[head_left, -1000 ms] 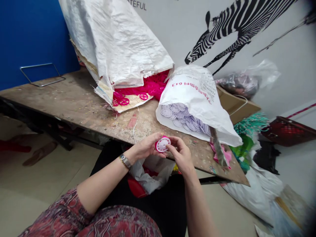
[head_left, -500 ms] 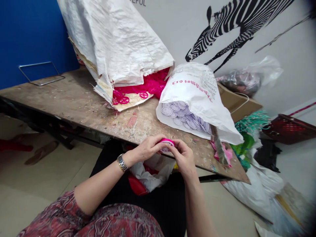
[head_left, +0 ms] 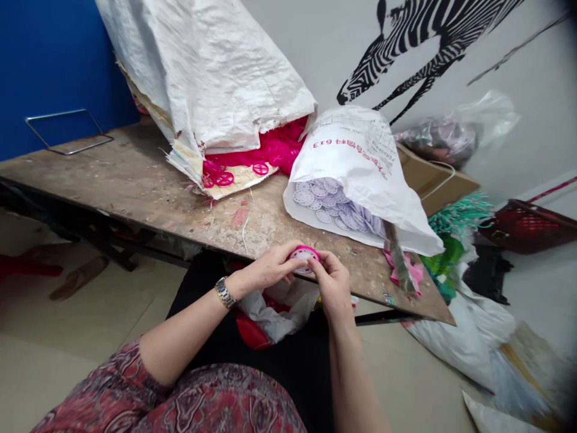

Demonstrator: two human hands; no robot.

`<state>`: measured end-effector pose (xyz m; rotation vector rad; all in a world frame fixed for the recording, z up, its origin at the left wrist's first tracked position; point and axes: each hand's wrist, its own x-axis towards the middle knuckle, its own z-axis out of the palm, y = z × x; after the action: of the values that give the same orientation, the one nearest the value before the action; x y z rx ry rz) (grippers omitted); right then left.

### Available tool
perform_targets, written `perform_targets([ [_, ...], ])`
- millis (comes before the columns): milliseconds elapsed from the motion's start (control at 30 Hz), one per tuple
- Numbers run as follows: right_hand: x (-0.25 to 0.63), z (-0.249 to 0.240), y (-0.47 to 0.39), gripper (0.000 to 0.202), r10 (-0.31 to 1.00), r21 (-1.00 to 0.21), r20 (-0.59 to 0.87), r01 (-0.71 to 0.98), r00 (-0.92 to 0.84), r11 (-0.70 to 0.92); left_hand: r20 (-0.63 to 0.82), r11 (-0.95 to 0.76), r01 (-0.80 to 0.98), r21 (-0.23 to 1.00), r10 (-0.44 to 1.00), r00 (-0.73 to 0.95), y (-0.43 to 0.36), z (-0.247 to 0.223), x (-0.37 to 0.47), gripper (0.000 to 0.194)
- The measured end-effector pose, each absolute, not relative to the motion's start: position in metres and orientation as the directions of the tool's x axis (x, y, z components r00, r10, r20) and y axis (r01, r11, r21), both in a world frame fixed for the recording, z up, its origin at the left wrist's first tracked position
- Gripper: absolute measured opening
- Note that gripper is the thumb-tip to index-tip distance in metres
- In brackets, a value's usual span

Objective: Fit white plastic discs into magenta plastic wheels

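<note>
A small round disc [head_left: 303,255], pale lilac with a pink rim and a ring of holes, is held between my two hands at the table's front edge. My left hand [head_left: 269,268] grips its left side, the thumb lying across the pale face. On the right side, my right hand [head_left: 332,278] pinches the rim with thumb and fingers. Beyond them, a white bag [head_left: 356,162] lies open toward me with many pale lilac discs [head_left: 336,205] in its mouth. Pink spoked plastic rings [head_left: 224,178] spill from a large white sack [head_left: 225,78].
The worn wooden table [head_left: 148,180] has a metal blade [head_left: 399,258] and pink scraps [head_left: 417,275] near its right corner. A wire stand [head_left: 67,132] is at the far left. Below my hands hangs a whitish bag [head_left: 279,316]. Full sacks [head_left: 455,337] lie on the floor at right.
The disc has tipped so that more of its pale face shows toward me. Both hands keep hold of it; the view has shifted slightly.
</note>
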<state>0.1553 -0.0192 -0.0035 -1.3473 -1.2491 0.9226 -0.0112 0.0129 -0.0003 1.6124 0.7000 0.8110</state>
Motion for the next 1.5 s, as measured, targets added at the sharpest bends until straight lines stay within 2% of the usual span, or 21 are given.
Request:
perform_targets([
  [100, 0.157, -0.002, -0.021, 0.021, 0.982, -0.98, 0.114, 0.178, 0.151, 0.086, 0.114, -0.154, 0.017, 0.988, 0.796, 0.595, 0.012, -0.001, -0.014, 0.035],
  [267, 0.156, 0.003, -0.033, 0.021, 0.981, -0.942, 0.19, 0.288, 0.041, 0.171, 0.116, -0.136, -0.004, 0.991, 0.83, 0.545, 0.008, -0.004, -0.014, 0.034],
  [467, 0.154, -0.002, -0.038, 0.019, 0.972, -0.954, 0.195, 0.254, 0.128, 0.158, 0.157, -0.211, 0.044, 0.977, 0.835, 0.527, 0.003, -0.003, -0.008, 0.032],
  [633, 0.155, -0.003, -0.038, 0.022, 0.98, -0.967, 0.18, 0.197, 0.079, 0.162, 0.131, -0.214, 0.095, 0.972, 0.835, 0.535, 0.001, -0.004, -0.006, 0.036],
  [900, 0.158, -0.012, -0.054, 0.018, 0.966, -0.952, 0.199, 0.268, 0.166, 0.151, 0.103, -0.293, 0.208, 0.933, 0.771, 0.629, -0.007, -0.001, -0.005, 0.038],
  [1067, 0.171, -0.022, -0.068, 0.018, 0.972, -0.846, 0.213, 0.516, 0.103, 0.131, 0.226, -0.513, 0.309, 0.801, 0.737, 0.636, -0.003, -0.005, -0.01, 0.047],
  [1167, 0.185, -0.039, -0.072, 0.021, 0.976, -0.753, 0.201, 0.65, 0.083, 0.1, 0.255, -0.524, 0.337, 0.782, 0.764, 0.593, 0.006, -0.006, -0.015, 0.045],
  [1233, 0.195, -0.055, -0.073, 0.022, 0.962, -0.682, 0.257, 0.723, 0.094, 0.111, 0.282, -0.522, 0.36, 0.773, 0.791, 0.543, 0.011, -0.003, -0.019, 0.04],
  [1367, 0.207, -0.084, -0.074, 0.03, 0.925, -0.586, 0.374, 0.791, 0.072, 0.175, 0.35, -0.537, 0.364, 0.761, 0.813, 0.466, 0.021, 0.005, -0.029, 0.031],
  [1500, 0.203, -0.087, -0.081, 0.026, 0.92, -0.594, 0.391, 0.771, 0.03, 0.228, 0.427, -0.546, 0.379, 0.747, 0.832, 0.355, 0.033, 0.009, -0.044, 0.024],
])
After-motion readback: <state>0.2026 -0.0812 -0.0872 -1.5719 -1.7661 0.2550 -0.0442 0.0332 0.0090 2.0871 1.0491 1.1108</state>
